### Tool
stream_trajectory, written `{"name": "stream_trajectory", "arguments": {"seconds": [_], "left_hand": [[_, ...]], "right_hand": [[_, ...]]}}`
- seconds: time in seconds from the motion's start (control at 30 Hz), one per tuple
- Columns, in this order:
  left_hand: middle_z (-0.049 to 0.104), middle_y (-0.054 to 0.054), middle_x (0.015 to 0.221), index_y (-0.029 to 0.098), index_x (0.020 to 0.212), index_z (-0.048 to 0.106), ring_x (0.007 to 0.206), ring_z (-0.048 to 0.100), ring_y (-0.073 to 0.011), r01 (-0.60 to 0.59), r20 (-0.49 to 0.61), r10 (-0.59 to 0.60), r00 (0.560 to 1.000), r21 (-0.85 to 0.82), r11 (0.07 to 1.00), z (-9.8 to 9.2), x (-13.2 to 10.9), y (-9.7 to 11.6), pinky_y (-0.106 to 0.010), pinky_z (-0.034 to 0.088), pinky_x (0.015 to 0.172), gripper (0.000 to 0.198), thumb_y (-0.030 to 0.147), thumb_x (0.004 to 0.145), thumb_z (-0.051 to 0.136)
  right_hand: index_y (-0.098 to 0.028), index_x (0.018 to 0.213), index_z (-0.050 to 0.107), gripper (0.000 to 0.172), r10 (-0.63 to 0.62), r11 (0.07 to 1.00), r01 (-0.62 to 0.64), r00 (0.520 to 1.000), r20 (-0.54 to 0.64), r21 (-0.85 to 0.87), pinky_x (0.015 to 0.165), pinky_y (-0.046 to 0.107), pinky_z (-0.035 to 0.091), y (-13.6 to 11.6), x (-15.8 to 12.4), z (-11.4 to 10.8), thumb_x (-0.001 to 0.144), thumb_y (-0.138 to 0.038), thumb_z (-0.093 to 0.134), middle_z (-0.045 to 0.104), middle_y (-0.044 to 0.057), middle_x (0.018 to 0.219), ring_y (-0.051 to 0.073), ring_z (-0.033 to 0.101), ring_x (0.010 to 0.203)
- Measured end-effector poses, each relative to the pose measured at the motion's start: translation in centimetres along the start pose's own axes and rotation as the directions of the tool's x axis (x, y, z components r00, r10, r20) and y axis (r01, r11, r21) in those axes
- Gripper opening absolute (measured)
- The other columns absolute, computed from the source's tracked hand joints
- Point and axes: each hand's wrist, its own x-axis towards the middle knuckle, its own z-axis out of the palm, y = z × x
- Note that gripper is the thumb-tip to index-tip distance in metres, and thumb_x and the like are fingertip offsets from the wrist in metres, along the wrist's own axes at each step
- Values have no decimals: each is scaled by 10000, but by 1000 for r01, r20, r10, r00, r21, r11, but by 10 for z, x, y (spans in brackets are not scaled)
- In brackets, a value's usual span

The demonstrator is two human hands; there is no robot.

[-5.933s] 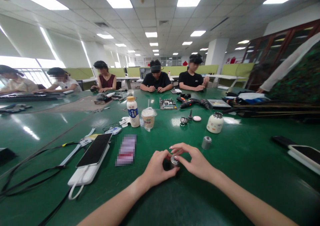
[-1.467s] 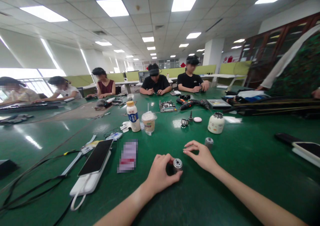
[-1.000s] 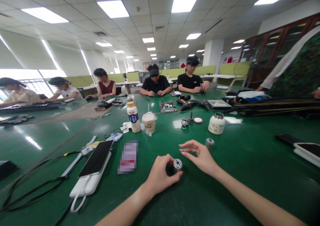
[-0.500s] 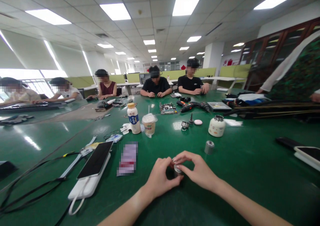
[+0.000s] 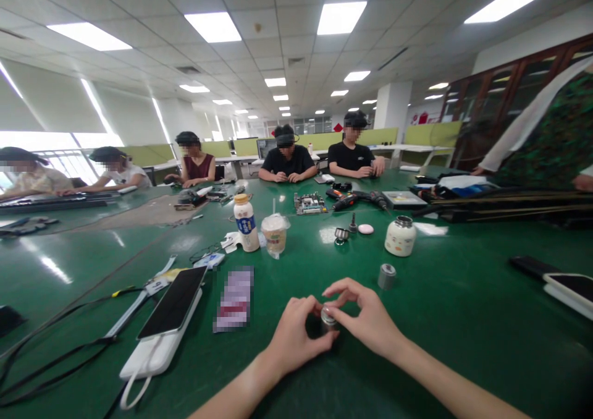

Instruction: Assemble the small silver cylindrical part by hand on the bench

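Note:
A small silver metal cylinder (image 5: 328, 320) stands on the green table (image 5: 445, 345) in front of me. My left hand (image 5: 299, 329) is closed round it, thumb at the near side and fingers at the far side. From the right, my right hand (image 5: 364, 317) touches its top with bent fingertips. Another silver cylinder (image 5: 386, 276) stands apart, beyond my right hand. Farther back are a cream jar (image 5: 401, 237) with an open metal mouth, a pink disc (image 5: 365, 228), a dark pointed part (image 5: 353, 223) and a shiny metal ring piece (image 5: 341, 235).
A white bottle (image 5: 246, 223) and a lidded cup (image 5: 275, 235) stand ahead. To the left lie a purple packet (image 5: 235, 298), a phone (image 5: 173, 301) on a white power bank, and straps. A circuit board (image 5: 310, 203) and drills are farther off. Several people sit opposite.
The fingers of my right hand have shifted slightly on the cylinder's top, showing more of it. My left hand keeps its hold. The camera view has moved a little.

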Motion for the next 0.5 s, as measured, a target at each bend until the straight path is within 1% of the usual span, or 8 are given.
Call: {"name": "stream_trajectory", "arguments": {"seconds": [0.13, 0.27, 0.33, 0.43, 0.5], "left_hand": [[653, 3, 834, 208, 829, 566, 807, 567, -195, 5, 2, -6, 1000, 4, 1000, -1, 1, 1, -291, 414, 723, 235, 293, 687, 733], [655, 12, 831, 213, 833, 571, 805, 570, -191, 4, 12, -4, 1000, 0, 1000, -2, 1, 2, -292, 411, 732, 221, 288, 698, 728], [655, 9, 831, 211, 830, 572, 804, 572, -193, 7, 8, -7, 1000, 1, 1000, -2, 1, 2, -293, 413, 732, 224, 292, 694, 731], [654, 2, 828, 210, 831, 576, 804, 574, -196, 5, 1, -5, 1000, 0, 1000, -1, 0, 2, -293, 417, 729, 219, 297, 697, 726], [655, 1, 830, 210, 837, 580, 806, 576, -196, -1, 4, 2, 1000, -3, 1000, -1, 0, 3, -293, 418, 732, 213, 299, 704, 721]], "right_hand": [[-227, 1008, 592, 303, -16, 996, 16, 1000, -6, 83, 831, 332, 528, 7, 3, -4, 739, -124, 686, 687, 10, 985, 168, 709, 795], [-231, 1034, 570, 356, -18, 996, 22, 998, -57, 82, 900, 370, 502, 9, 6, -11, 726, -165, 733, 691, 12, 962, 185, 710, 839], [-234, 1048, 568, 385, -13, 997, 15, 1000, -27, 80, 923, 379, 493, 8, 6, -11, 714, -160, 744, 684, 15, 1005, 180, 713, 828], [-239, 1045, 587, 378, 25, 997, -30, 997, 71, 67, 838, 348, 540, 7, 3, -9, 710, -144, 734, 659, 23, 1080, 176, 716, 804], [-236, 1018, 606, 328, 41, 998, -45, 995, 86, 44, 772, 317, 558, 6, 1, -5, 725, -134, 708, 660, 21, 1066, 174, 715, 795]]}}
